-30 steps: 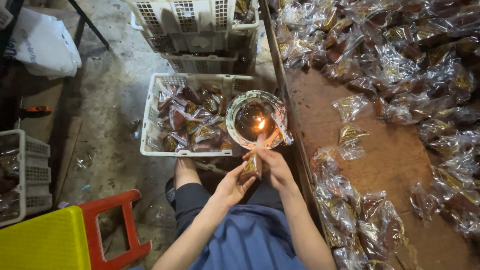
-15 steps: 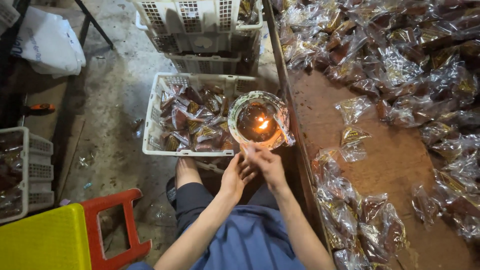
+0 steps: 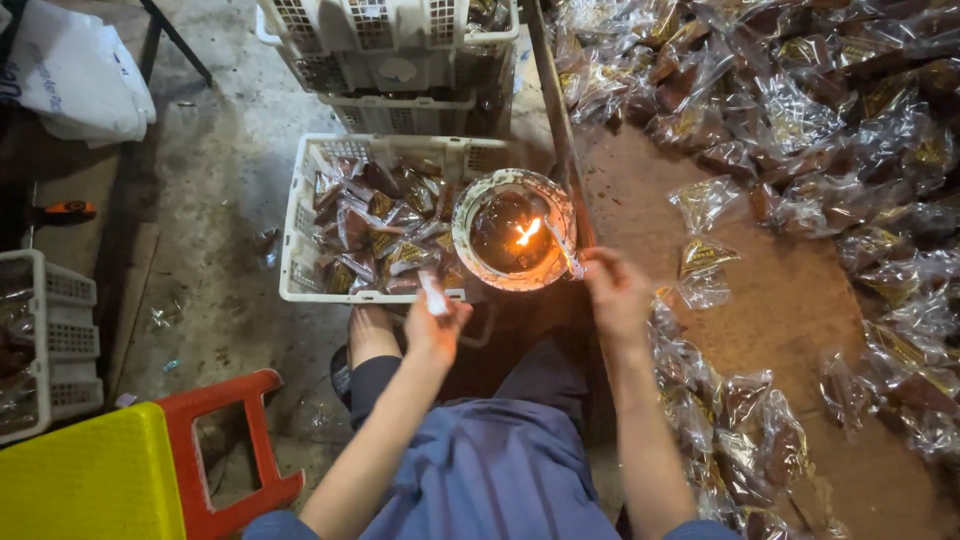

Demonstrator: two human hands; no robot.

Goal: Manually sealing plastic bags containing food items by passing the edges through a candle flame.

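Left hand pinches a small pale strip, blurred, its kind unclear. Right hand closes its fingertips on a thin clear wrapper edge, held at the rim of the round white-rimmed bowl with a small flame. Between both hands sits that bowl; beyond the left hand, a white plastic crate of wrapped brown sweets; right of the right hand, a brown table, cut off.

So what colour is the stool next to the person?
Red frame, yellow top: the stool, seen in the head view.
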